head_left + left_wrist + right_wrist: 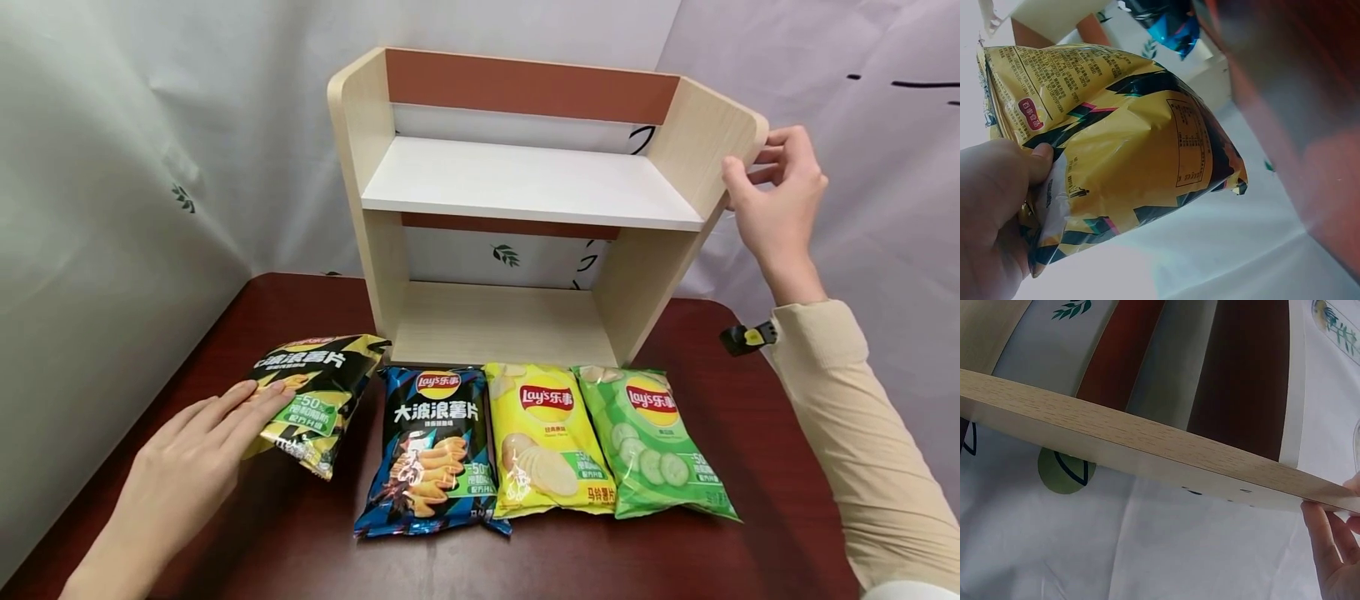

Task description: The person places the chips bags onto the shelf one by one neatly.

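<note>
My left hand [198, 446] grips a black-and-gold bag of potato chips [330, 367] at its left side. In the left wrist view the thumb presses on the gold printed back of this bag [1129, 144], which is tilted above the dark red table [300, 550]. My right hand [783, 187] pinches the upper front edge of the right side panel of a small two-tier wooden shelf [532, 183]. The right wrist view shows the fingers [1319, 534] at the end of that panel [1147, 440].
In front of the shelf lie a blue-black chip bag [435, 450], a yellow one [551, 437] and a green one [656, 446], side by side. The shelf's white upper board and wooden bottom board are bare. Pale cloth [112, 167] hangs behind and beside the table.
</note>
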Demonstrator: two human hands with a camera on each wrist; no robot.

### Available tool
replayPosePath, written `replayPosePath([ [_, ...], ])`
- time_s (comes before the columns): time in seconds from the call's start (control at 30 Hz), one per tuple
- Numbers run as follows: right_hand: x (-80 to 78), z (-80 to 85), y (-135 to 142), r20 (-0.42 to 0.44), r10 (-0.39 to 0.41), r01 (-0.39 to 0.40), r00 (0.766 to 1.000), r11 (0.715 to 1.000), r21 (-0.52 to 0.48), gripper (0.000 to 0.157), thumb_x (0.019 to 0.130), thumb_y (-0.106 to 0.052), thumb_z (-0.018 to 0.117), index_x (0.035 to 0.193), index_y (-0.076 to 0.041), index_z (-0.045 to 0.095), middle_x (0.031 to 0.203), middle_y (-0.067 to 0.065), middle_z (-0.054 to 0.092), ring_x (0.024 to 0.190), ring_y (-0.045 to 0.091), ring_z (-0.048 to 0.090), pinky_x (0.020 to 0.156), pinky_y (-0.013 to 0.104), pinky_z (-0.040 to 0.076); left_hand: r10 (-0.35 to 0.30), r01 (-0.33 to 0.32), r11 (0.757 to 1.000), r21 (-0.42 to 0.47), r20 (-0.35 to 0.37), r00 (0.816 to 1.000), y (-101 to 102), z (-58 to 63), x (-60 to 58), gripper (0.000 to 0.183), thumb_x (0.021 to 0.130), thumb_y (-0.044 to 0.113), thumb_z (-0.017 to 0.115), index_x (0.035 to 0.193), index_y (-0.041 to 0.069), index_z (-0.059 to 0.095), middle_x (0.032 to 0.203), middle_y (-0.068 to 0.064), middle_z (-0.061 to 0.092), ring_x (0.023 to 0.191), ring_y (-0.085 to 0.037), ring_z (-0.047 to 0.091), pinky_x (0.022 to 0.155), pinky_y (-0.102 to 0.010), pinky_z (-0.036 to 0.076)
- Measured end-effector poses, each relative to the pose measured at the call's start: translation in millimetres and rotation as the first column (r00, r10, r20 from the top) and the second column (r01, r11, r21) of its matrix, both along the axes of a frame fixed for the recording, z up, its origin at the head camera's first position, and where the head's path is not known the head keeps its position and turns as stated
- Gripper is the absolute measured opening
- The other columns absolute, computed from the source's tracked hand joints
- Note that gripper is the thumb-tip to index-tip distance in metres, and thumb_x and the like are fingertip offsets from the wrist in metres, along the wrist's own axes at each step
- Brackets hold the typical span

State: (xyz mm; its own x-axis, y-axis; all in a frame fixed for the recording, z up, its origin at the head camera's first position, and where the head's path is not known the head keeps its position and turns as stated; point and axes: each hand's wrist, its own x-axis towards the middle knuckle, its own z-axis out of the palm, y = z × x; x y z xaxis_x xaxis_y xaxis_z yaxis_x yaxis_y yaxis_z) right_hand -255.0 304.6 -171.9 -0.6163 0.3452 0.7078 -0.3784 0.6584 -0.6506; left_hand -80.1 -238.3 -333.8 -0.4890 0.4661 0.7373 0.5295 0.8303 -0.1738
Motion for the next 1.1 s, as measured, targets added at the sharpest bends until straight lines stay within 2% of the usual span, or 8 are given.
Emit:
replayPosePath([
  [0.07, 0.2, 0.0, 0, 0.0, 0.004, -0.004, 1.0, 1.0, -0.005, 0.017, 0.084, -0.023, 0.064, 0.101, -0.025, 0.061, 0.084, -0.02, 0.057, 0.066, -0.006, 0.055, 0.05, 0.005, 0.044, -0.011, 0.011, 1.0, 0.002, 0.0, 1.0, 2, 4.3, 2.2, 0.051, 0.106, 0.033, 0.022, 0.129, 0.011, 0.061, 0.121, -0.011, 0.067, 0.099, -0.034, 0.064, 0.118, -0.015, 0.011],
  [0.1, 0.3, 0.1, 0, 0.0, 0.007, -0.007, 1.0, 1.0, -0.01, 0.017, 0.084, -0.023, 0.064, 0.101, -0.025, 0.061, 0.084, -0.02, 0.057, 0.066, -0.005, 0.055, 0.05, 0.005, 0.044, -0.013, 0.013, 1.0, 0.001, -0.003, 1.0, 4, 6.6, 3.4, 0.05, 0.106, 0.033, 0.022, 0.129, 0.011, 0.061, 0.121, -0.011, 0.067, 0.099, -0.035, 0.064, 0.118, -0.015, 0.011],
  [0.2, 0.6, 0.3, -1, 0.001, 0.013, -0.013, 1.0, 1.0, -0.016, 0.017, 0.084, -0.022, 0.064, 0.101, -0.025, 0.06, 0.084, -0.02, 0.058, 0.065, -0.005, 0.055, 0.049, 0.005, 0.044, -0.02, 0.02, 1.0, 0.001, -0.016, 1.0, 9, 13.2, 6.6, 0.05, 0.106, 0.033, 0.023, 0.129, 0.01, 0.061, 0.121, -0.012, 0.067, 0.1, -0.035, 0.063, 0.119, -0.017, 0.012],
  [0.37, 1.3, 0.0, -1, 0.003, 0.014, -0.014, 1.0, 1.0, -0.02, 0.017, 0.085, -0.022, 0.064, 0.101, -0.025, 0.06, 0.085, -0.02, 0.057, 0.065, -0.005, 0.055, 0.05, 0.005, 0.044, -0.06, 0.063, 0.998, 0.024, -0.105, 0.993, 19, 23.1, 8.9, 0.041, 0.106, 0.023, 0.031, 0.126, 0.007, 0.064, 0.118, -0.012, 0.069, 0.098, -0.033, 0.063, 0.119, -0.02, 0.018],
  [0.57, 0.8, -0.3, -1, 0.002, 0.021, -0.021, 1.0, 0.999, -0.031, 0.017, 0.084, -0.021, 0.064, 0.1, -0.026, 0.059, 0.084, -0.019, 0.058, 0.065, -0.005, 0.055, 0.049, 0.006, 0.045, -0.085, 0.103, 0.993, 0.061, -0.242, 0.967, 36, 39.8, 9.4, 0.035, 0.103, 0.006, 0.036, 0.12, 0.006, 0.067, 0.112, -0.013, 0.071, 0.095, -0.033, 0.065, 0.116, -0.027, 0.029],
  [0.8, -1.4, -0.9, -2, -0.001, 0.026, -0.026, 1.0, 0.999, -0.033, 0.017, 0.084, -0.021, 0.064, 0.099, -0.026, 0.059, 0.084, -0.018, 0.058, 0.065, -0.005, 0.056, 0.049, 0.006, 0.045, -0.105, 0.134, 0.986, 0.098, -0.256, 0.961, 50, 55.4, 14.4, 0.034, 0.102, 0.01, 0.038, 0.119, 0.006, 0.067, 0.112, -0.014, 0.071, 0.099, -0.033, 0.066, 0.115, -0.027, 0.031],
  [0.97, -2.9, -0.9, -3, -0.007, 0.026, -0.026, 1.0, 0.999, -0.025, 0.017, 0.084, -0.021, 0.063, 0.099, -0.026, 0.059, 0.084, -0.019, 0.058, 0.065, -0.006, 0.056, 0.049, 0.005, 0.044, -0.139, 0.205, 0.968, 0.146, -0.371, 0.918, 59, 57.9, 9.6, 0.03, 0.096, 0.002, 0.046, 0.114, 0.005, 0.069, 0.11, -0.012, 0.072, 0.098, -0.031, 0.068, 0.103, -0.037, 0.046],
  [1.1, -1.6, 0.1, -5, -0.005, 0.018, -0.018, 1.0, 1.0, -0.024, 0.017, 0.084, -0.021, 0.063, 0.1, -0.026, 0.06, 0.083, -0.019, 0.057, 0.065, -0.006, 0.055, 0.049, 0.005, 0.044, -0.145, 0.238, 0.955, 0.174, -0.424, 0.894, 58, 48.4, 0.2, 0.028, 0.091, 0.0, 0.054, 0.112, 0.007, 0.071, 0.111, -0.009, 0.072, 0.102, -0.029, 0.068, 0.094, -0.044, 0.05],
])
